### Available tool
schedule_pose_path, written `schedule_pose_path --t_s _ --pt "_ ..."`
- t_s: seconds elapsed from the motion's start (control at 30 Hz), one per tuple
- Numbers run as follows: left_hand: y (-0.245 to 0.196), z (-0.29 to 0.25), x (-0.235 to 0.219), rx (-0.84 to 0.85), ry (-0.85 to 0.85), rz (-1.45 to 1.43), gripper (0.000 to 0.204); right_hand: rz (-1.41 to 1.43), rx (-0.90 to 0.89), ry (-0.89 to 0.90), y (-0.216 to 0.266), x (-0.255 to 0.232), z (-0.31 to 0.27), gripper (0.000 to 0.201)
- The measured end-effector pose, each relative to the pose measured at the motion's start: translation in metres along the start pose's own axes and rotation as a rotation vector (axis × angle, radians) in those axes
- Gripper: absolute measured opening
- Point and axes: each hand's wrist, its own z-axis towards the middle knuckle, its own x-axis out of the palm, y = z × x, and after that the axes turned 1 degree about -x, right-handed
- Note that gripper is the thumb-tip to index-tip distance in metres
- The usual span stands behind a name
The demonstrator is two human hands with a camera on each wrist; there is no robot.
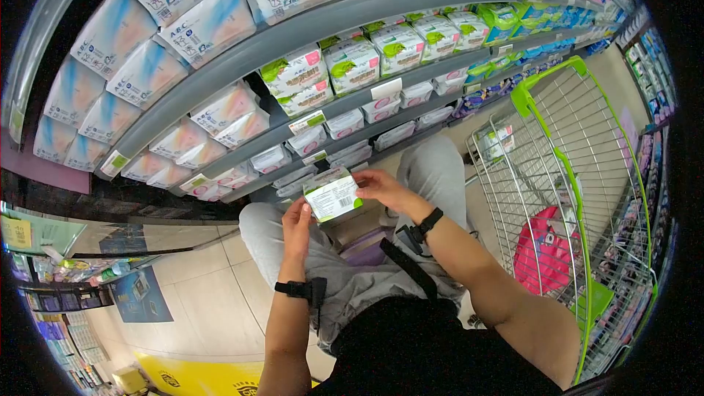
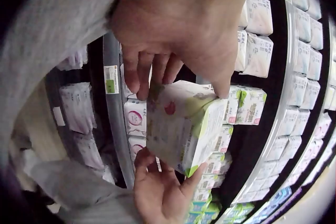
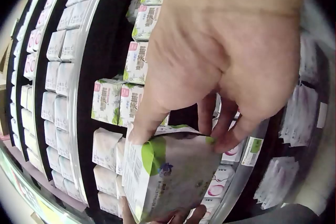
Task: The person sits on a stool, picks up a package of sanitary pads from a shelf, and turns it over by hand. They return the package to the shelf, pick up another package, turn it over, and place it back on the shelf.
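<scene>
**Pack held between both hands at the shelf**

Pack first: a small white soft-plastic pack with green corners (image 1: 334, 194) sits between my two hands, in front of my knees and just short of the grey metal shelves (image 1: 323, 26). My left hand (image 1: 297, 229) takes it from one end, fingers (image 2: 142, 74) curled over the edge and thumb on the side, so they are closed on the pack. My right hand (image 1: 383, 189) grips the other end, thumb down one face and fingers (image 3: 231, 129) bent round the far edge, also holding it. The printed back panel of the pack, with what looks like a barcode, faces up toward me.

The shelves beside the pack carry rows of similar white packs with green and pink marks (image 1: 352, 66), and higher up larger white-and-blue packs (image 1: 176, 0). To my right stands a wire shopping trolley with a green handle (image 1: 579, 147), with a pink bag (image 1: 543, 249) in it. I am crouched on a pale tiled floor (image 1: 205, 286).
</scene>
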Motion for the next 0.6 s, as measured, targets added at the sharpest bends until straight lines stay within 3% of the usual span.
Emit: schedule_pose_path --t_s 0.33,0.6 --pt "-0.008 -0.001 0.002 0.032 0.107 0.129 0.043 -0.030 0.014 -0.004 0.007 -0.002 -0.006 0.051" --pt "-0.013 -0.005 0.009 0.078 0.071 0.103 0.051 0.019 0.002 -0.019 0.012 0.002 -0.010 0.046"
